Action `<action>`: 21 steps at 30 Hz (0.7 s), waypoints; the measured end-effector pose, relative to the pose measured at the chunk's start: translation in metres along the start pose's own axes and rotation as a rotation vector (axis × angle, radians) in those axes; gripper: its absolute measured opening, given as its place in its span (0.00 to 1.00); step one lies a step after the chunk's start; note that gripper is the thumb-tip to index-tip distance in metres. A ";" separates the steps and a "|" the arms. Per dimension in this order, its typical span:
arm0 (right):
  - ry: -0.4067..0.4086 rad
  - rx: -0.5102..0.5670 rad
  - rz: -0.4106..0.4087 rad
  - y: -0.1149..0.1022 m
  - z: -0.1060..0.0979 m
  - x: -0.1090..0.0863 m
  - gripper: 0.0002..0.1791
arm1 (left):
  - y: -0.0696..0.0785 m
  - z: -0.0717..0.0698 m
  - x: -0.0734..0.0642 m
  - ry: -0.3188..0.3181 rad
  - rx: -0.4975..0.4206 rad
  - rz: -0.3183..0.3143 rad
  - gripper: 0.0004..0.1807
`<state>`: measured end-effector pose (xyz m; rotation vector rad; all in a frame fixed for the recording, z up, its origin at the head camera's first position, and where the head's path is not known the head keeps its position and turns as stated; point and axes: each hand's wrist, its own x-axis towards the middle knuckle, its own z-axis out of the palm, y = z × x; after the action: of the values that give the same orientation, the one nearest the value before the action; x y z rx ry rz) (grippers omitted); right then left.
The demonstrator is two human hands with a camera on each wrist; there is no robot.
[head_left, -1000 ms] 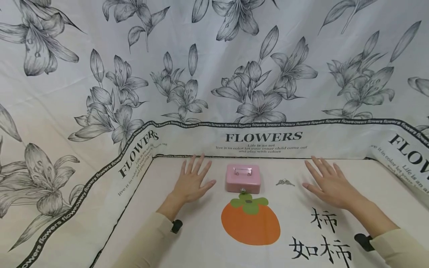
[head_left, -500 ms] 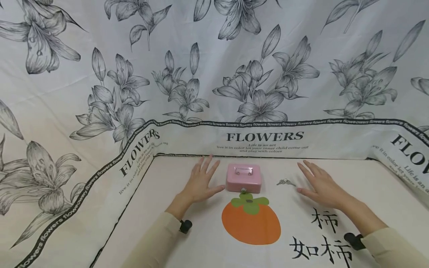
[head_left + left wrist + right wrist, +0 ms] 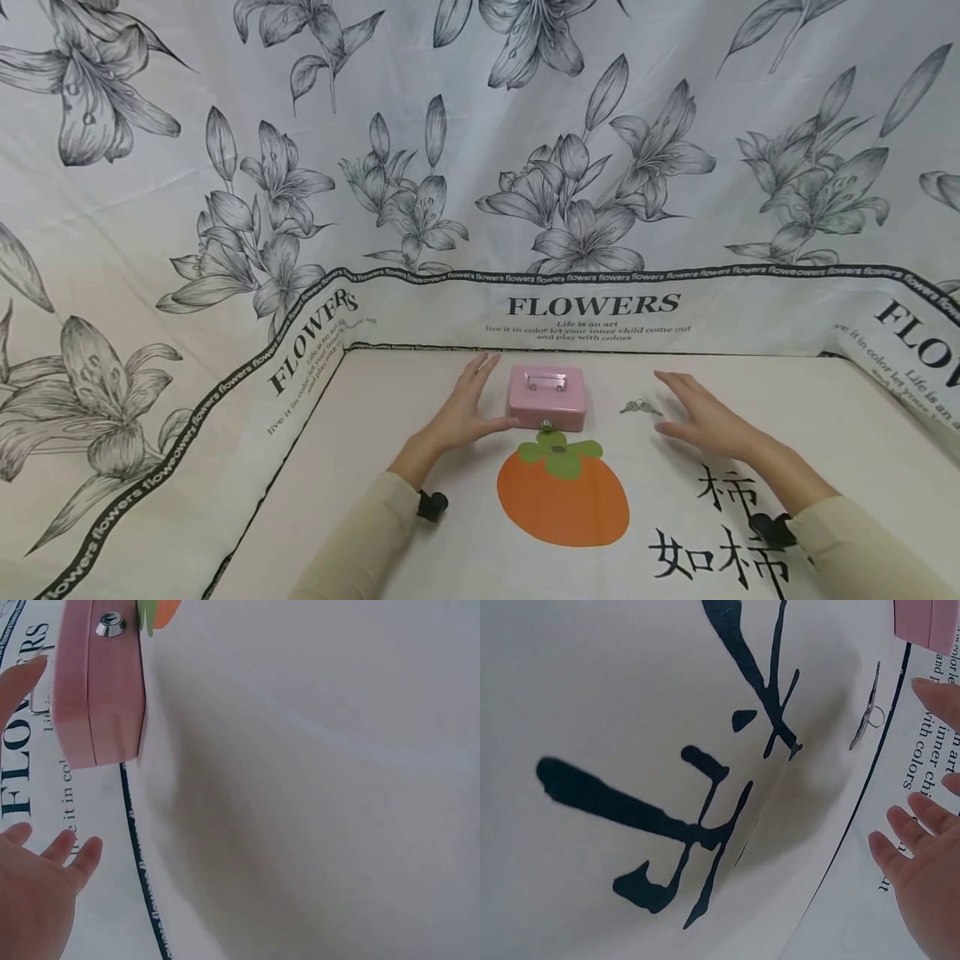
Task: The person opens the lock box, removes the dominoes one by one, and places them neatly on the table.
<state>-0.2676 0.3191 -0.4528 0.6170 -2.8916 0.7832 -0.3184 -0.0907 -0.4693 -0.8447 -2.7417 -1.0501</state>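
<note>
A pink cash box with a silver carrying handle on its lid sits on the white table; its round keyhole lock faces the near side. Just left of the box is my left hand, thumb and fingers spread, holding nothing; the thumb tip comes close to the box's near left corner, and whether it touches I cannot tell. A small bunch of silver keys on a ring lies right of the box. My right hand hovers right of the keys, fingers extended and apart from them.
An orange persimmon print and black Chinese characters mark the white tabletop. A floral curtain borders the table at the back and sides. Dark wrist cameras sit at both sleeves.
Both hands have moved inward: the left hand rightwards to the box, the right hand leftwards toward the keys. Box and keys stay in place.
</note>
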 end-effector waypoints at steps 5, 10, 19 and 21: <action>-0.005 0.011 0.007 0.001 0.004 0.004 0.44 | -0.002 0.006 0.005 -0.022 -0.056 -0.018 0.62; -0.012 0.026 0.009 -0.003 0.007 0.009 0.39 | -0.003 0.011 0.008 -0.046 -0.164 -0.057 0.62; -0.034 0.072 0.009 -0.004 0.016 0.016 0.35 | 0.000 0.020 0.011 -0.078 -0.261 -0.132 0.61; -0.038 0.077 0.017 -0.002 0.019 0.018 0.34 | 0.001 0.021 0.011 -0.084 -0.262 -0.142 0.60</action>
<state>-0.2828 0.3015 -0.4650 0.6220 -2.9171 0.8979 -0.3249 -0.0713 -0.4818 -0.7474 -2.8093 -1.4579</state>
